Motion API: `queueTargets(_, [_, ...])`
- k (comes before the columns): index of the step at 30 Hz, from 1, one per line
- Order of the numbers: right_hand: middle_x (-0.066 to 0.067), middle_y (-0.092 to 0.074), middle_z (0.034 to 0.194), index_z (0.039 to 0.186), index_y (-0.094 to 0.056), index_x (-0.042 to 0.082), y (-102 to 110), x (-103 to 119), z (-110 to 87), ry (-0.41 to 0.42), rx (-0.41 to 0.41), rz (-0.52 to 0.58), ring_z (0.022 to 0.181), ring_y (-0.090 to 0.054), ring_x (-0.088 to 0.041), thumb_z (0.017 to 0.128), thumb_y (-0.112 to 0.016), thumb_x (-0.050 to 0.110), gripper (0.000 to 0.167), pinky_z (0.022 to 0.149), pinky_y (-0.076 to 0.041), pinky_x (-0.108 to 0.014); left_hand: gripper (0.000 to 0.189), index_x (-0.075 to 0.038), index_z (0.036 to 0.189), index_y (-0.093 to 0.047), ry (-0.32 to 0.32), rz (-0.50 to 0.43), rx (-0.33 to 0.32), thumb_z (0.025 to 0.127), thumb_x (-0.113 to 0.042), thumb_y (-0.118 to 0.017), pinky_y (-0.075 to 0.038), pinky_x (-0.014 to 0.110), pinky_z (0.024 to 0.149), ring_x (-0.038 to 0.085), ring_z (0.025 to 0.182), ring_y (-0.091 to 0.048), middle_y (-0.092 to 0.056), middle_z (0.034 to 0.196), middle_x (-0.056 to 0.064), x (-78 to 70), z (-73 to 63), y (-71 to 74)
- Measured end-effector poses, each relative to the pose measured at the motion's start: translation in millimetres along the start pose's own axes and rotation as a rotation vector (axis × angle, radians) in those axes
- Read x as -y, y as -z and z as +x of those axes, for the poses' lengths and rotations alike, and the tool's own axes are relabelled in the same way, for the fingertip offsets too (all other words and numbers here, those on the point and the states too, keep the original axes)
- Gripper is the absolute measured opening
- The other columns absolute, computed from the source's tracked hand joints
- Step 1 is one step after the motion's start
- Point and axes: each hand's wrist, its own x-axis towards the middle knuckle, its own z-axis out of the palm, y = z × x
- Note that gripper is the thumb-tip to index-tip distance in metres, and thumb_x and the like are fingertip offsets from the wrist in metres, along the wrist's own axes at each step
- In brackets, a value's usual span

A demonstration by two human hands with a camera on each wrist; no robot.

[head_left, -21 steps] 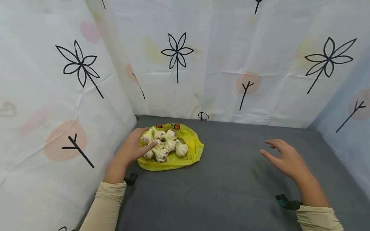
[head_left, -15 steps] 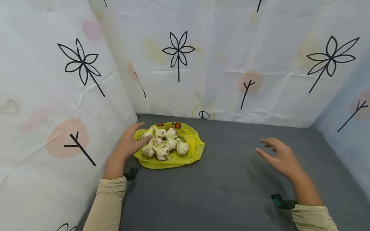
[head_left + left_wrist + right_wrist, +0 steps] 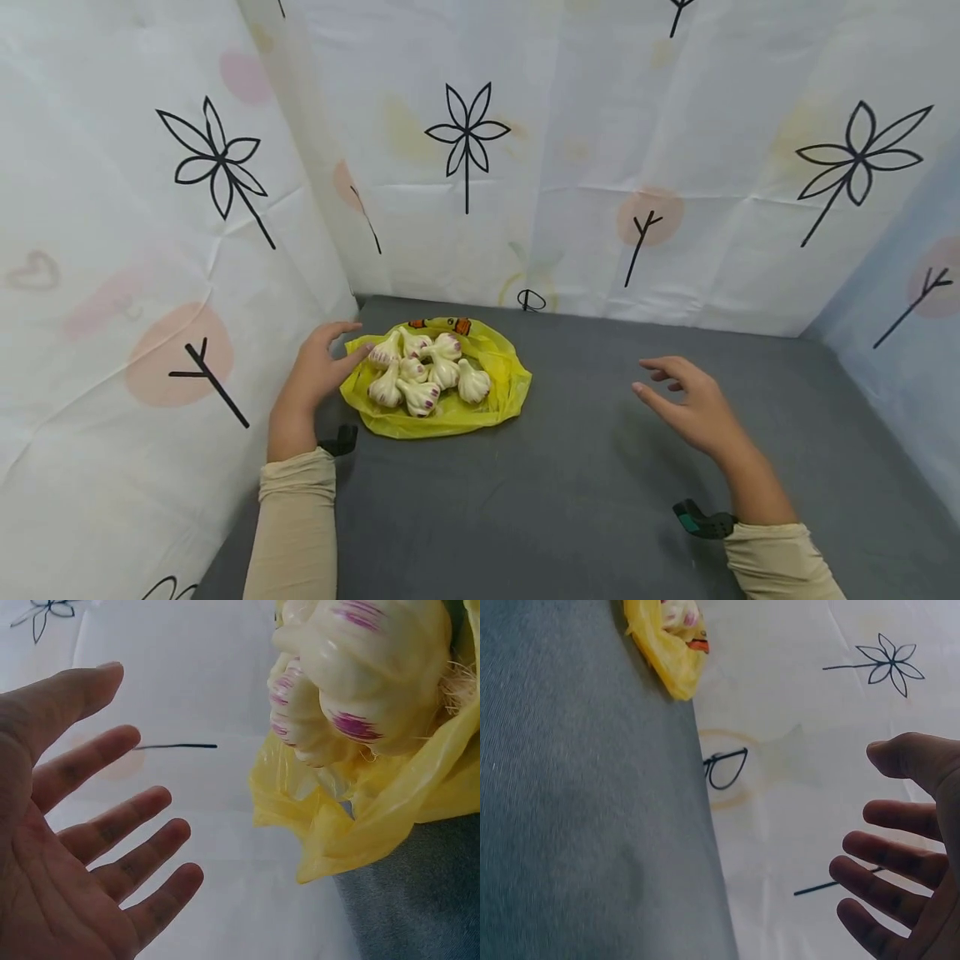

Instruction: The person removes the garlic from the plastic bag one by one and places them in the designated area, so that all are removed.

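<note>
Several white garlic bulbs (image 3: 412, 371) with purple streaks lie heaped in a yellow plastic bag (image 3: 502, 375) on the grey table. At the bag's left side is my left hand (image 3: 311, 375), its thumb near the bag's edge. In the left wrist view the fingers of that hand (image 3: 82, 825) are spread and hold nothing, with bag and garlic beyond them. Well to the right of the bag, my right hand (image 3: 690, 404) hovers over the table with fingers extended and nothing in them. The right wrist view shows its loose, separated fingers (image 3: 900, 862).
A grey cloth-covered table (image 3: 570, 467) spreads in front of me. White sheets with flower drawings stand as walls at the back (image 3: 570, 150), the left (image 3: 97, 208) and the right (image 3: 922, 350). A dark device (image 3: 705, 521) sits on my right wrist.
My left hand has drawn back leftward from over the garlic, uncovering the bag's left edge. The right hand has shifted left toward the middle. Bag and garlic stay in place.
</note>
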Motion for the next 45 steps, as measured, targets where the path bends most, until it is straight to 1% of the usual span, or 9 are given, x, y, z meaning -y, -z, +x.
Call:
queueTargets(5, [-0.017,-0.067,0.134,0.14,-0.066,0.004,-12.7,6.6,7.0,0.025,0.022,0.021,0.114,-0.066,-0.035,0.102,-0.073,0.023,0.043,0.093,-0.055,-0.059,0.067,-0.008,0.156,-0.052,0.063,-0.074,0.033,0.103,-0.045,-0.068,-0.027,0.071,0.121,0.05,0.156,-0.028,-0.035,0.169,0.024,14.7,-1.2,2.7])
queueTargets(11, [-0.015,-0.067,0.135,0.141,-0.066,0.007,-26.3,16.6,19.6,0.043,0.048,0.069,0.116,-0.066,-0.034,0.103,-0.073,0.023,0.042,0.095,-0.056,-0.058,0.07,-0.008,0.159,-0.048,0.085,-0.142,0.053,0.104,-0.047,-0.066,-0.029,0.073,0.12,0.056,0.155,-0.027,-0.032,0.171,0.024,29.4,-4.2,-1.4])
queueTargets(17, [-0.015,-0.067,0.136,0.14,-0.067,0.007,-38.7,28.6,31.0,0.047,0.083,0.138,0.118,-0.066,-0.035,0.102,-0.073,0.021,0.041,0.097,-0.055,-0.059,0.072,-0.012,0.164,-0.041,0.184,-0.183,0.084,0.105,-0.047,-0.064,-0.032,0.073,0.119,0.056,0.157,-0.025,-0.024,0.175,0.021,42.0,-13.6,-8.4])
queueTargets(21, [-0.015,-0.067,0.137,0.14,-0.067,0.008,-47.3,34.8,37.3,0.049,0.091,0.17,0.119,-0.067,-0.035,0.102,-0.073,0.022,0.041,0.097,-0.055,-0.058,0.069,-0.016,0.166,-0.038,0.175,-0.242,0.095,0.108,-0.044,-0.062,-0.032,0.073,0.119,0.058,0.156,-0.025,-0.021,0.176,0.02,47.1,-15.7,-13.1])
queueTargets(26, [-0.013,-0.068,0.136,0.139,-0.067,0.009,-59.8,38.6,41.7,0.047,0.107,0.218,0.118,-0.067,-0.034,0.102,-0.073,0.022,0.039,0.098,-0.055,-0.058,0.065,-0.014,0.167,-0.036,0.19,-0.318,0.125,0.11,-0.037,-0.059,-0.034,0.07,0.12,0.055,0.155,-0.029,-0.02,0.176,0.021,55.2,-19.6,-20.5])
queueTargets(29, [-0.013,-0.068,0.136,0.138,-0.068,0.009,-66.8,41.2,45.3,0.05,0.116,0.256,0.118,-0.067,-0.035,0.102,-0.074,0.021,0.039,0.098,-0.055,-0.06,0.064,-0.013,0.167,-0.036,0.192,-0.327,0.111,0.111,-0.036,-0.058,-0.038,0.068,0.118,0.054,0.153,-0.036,-0.026,0.173,0.024,58.0,-20.3,-22.4])
queueTargets(34, [-0.013,-0.068,0.137,0.139,-0.068,0.01,-77.9,48.7,54.5,0.056,0.131,0.316,0.119,-0.067,-0.035,0.101,-0.074,0.022,0.04,0.099,-0.055,-0.06,0.063,-0.015,0.166,-0.039,0.19,-0.316,0.103,0.11,-0.035,-0.059,-0.04,0.066,0.116,0.053,0.149,-0.041,-0.036,0.166,0.028,55.3,-16.3,-21.9])
queueTargets(39, [-0.014,-0.066,0.139,0.14,-0.067,0.01,-94.2,58.1,65.7,0.043,0.173,0.371,0.122,-0.066,-0.035,0.102,-0.073,0.024,0.041,0.101,-0.054,-0.06,0.062,-0.016,0.166,-0.039,0.201,-0.305,0.117,0.11,-0.034,-0.059,-0.04,0.067,0.116,0.054,0.149,-0.04,-0.032,0.168,0.028,53.5,-11.0,-22.5])
queueTargets(45, [-0.02,-0.065,0.14,0.14,-0.067,0.008,-119.5,70.8,76.9,0.058,0.225,0.419,0.123,-0.064,-0.041,0.102,-0.073,0.024,0.041,0.101,-0.053,-0.063,0.061,-0.017,0.167,-0.037,0.21,-0.319,0.093,0.112,-0.037,-0.055,-0.035,0.069,0.119,0.055,0.153,-0.034,-0.031,0.168,0.03,57.9,-9.2,-27.4])
